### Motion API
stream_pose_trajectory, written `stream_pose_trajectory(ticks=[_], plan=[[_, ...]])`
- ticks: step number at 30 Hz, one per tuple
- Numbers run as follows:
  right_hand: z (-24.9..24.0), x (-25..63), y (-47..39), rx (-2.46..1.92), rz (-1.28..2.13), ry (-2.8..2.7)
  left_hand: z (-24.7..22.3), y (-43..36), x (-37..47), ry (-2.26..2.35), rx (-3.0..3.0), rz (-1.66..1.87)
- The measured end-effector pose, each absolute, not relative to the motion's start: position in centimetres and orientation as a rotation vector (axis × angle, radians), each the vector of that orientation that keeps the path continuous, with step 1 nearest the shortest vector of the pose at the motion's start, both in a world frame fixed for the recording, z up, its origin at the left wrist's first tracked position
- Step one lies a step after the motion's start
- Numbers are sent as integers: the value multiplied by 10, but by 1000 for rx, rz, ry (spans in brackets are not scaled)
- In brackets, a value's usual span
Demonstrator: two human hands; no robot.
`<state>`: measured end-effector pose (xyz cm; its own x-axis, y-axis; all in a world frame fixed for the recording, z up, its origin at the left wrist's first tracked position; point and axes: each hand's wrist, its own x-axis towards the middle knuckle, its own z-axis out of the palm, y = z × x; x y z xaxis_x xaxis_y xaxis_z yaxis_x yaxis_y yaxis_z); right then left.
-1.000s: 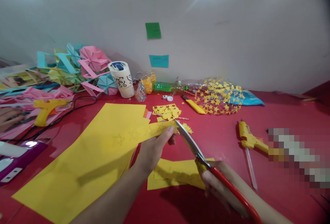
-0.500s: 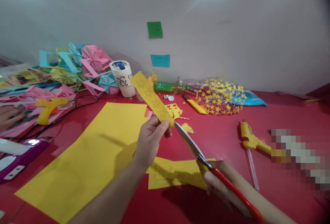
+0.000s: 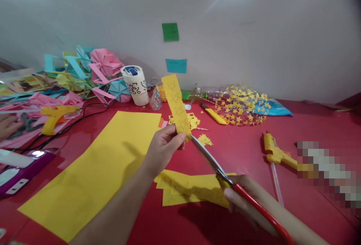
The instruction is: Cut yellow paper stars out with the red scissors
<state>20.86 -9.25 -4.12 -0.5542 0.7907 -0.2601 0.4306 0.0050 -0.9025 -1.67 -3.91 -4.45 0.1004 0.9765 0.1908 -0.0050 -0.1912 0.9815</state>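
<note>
My left hand (image 3: 165,145) pinches the lower end of a yellow paper strip (image 3: 175,100) that has a column of stars drawn on it. The strip stands nearly upright above the table. Red-handled scissors (image 3: 218,168) are gripped in my right hand (image 3: 245,196), their blade tips at the strip's lower edge beside my left thumb. Beneath my hands lie more yellow strips (image 3: 194,188) with pencil drawings. Cut-out yellow stars (image 3: 205,139) sit in a small pile past the scissor tips. A large yellow sheet (image 3: 107,162) spreads to the left.
A clear bottle piece covered with stars (image 3: 242,104) lies at the back, near a yellow utility knife (image 3: 214,115). One glue gun (image 3: 275,151) rests right, another (image 3: 55,117) left. A white cup (image 3: 135,85) stands by paper flowers (image 3: 104,62). Another person's hand (image 3: 9,124) shows far left.
The strip has turned in my left hand, from leaning left to nearly upright. The scissor tips stay at its lower edge.
</note>
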Motion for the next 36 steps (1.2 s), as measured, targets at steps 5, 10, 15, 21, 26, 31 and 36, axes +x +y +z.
stream_pose_trajectory(ticks=[5, 10, 15, 21, 26, 31, 36], plan=[[-57, 207, -95, -1335, 1640, -1845, -43, -39, -13, 1024, 1347, 1298], [-57, 207, -96, -1332, 1606, -1852, -40, -42, -12, 1030, 1403, 1244], [-52, 207, -95, -1304, 1588, -1893, -40, -43, -12, 1003, 1413, 1243], [-54, 208, -94, -1293, 1568, -1917, -42, -43, -10, 998, 1377, 1261], [-52, 209, -93, -1289, 1612, -1912, -40, -43, -10, 1006, 1398, 1259], [-54, 212, -92, -1285, 1638, -1939, -42, -43, -7, 1010, 1397, 1257], [-57, 214, -93, -1263, 1625, -1960, -44, -44, -3, 1023, 1367, 1248]])
